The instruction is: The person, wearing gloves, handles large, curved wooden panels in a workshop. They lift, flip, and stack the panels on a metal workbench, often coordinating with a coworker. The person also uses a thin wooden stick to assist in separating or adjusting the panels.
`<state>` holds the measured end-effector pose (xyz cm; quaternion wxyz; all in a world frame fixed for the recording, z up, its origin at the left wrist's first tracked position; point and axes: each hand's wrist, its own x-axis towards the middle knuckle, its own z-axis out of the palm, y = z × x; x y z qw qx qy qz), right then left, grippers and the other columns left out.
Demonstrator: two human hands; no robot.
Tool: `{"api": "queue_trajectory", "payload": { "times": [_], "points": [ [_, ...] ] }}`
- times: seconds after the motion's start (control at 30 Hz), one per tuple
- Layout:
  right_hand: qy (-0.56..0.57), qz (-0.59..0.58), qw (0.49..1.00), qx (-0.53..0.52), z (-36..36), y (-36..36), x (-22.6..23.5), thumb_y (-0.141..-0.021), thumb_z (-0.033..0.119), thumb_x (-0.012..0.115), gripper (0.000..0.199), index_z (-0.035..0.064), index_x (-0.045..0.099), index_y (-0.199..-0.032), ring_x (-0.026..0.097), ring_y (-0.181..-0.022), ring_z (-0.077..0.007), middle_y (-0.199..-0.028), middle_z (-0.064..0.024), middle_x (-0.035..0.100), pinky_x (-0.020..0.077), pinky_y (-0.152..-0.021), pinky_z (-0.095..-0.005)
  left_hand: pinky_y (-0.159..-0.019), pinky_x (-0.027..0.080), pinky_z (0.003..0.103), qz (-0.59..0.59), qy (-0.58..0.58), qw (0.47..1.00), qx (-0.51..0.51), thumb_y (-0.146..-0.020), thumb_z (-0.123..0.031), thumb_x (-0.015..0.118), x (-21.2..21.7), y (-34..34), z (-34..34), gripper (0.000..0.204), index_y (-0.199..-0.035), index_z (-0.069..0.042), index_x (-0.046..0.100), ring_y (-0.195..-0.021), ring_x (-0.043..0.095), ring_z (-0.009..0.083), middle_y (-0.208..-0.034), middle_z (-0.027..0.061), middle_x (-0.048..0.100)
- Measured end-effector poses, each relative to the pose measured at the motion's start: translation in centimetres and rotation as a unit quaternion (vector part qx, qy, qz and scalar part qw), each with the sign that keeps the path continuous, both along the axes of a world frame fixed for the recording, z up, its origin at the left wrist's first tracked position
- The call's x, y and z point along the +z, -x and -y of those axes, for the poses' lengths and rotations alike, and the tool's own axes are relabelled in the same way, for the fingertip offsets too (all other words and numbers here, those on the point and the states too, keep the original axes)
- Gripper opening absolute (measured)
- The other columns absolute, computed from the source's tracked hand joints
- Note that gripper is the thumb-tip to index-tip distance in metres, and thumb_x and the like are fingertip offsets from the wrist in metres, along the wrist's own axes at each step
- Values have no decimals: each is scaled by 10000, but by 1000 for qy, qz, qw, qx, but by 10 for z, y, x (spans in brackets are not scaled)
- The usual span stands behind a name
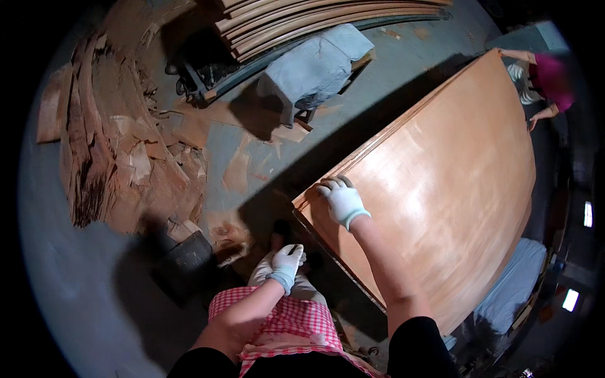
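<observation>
A large stack of thin tan wood veneer sheets (435, 183) fills the right side, with its near corner close to me. My right hand (345, 203), in a white glove with grey fingertips, lies on the top sheet by that corner. Its fingers are spread toward the long edge. In front of my lap is my left hand (287, 264), gloved the same way and closed. A small dark line shows at its fingers, but I cannot make out what it holds. Below it is my pink checked apron (277, 318).
Across the stack a person in a pink top (554, 82) has hands at its far edge. Torn veneer scraps (120, 151) heap up at left. A grey cloth-covered stand (315, 69) and curved wood strips (302, 22) are beyond. A dark box (183, 264) sits at lower left.
</observation>
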<state>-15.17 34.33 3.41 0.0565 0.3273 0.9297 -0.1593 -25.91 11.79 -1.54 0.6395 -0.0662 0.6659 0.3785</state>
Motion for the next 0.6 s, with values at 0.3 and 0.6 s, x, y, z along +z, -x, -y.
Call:
{"api": "queue_trajectory", "payload": {
  "times": [0.3,0.6],
  "points": [
    [62,163,980,99,-25,16,31,-737,134,594,244,116,686,-962,533,-1170,-269,-1082,-114,627,223,-1167,-433,-800,524,328,-230,-147,956,-108,-812,-157,727,-17,-6,12,383,-1150,-12,620,-885,648,231,-957,118,670],
    [51,46,994,89,-23,-23,36,-725,128,593,150,127,667,-855,602,-998,-245,-886,-57,650,217,-1167,-465,-778,517,321,-186,-201,948,-163,-814,-287,745,39,-23,-73,432,-1112,7,636,-830,658,205,-934,127,693]
  ]
}}
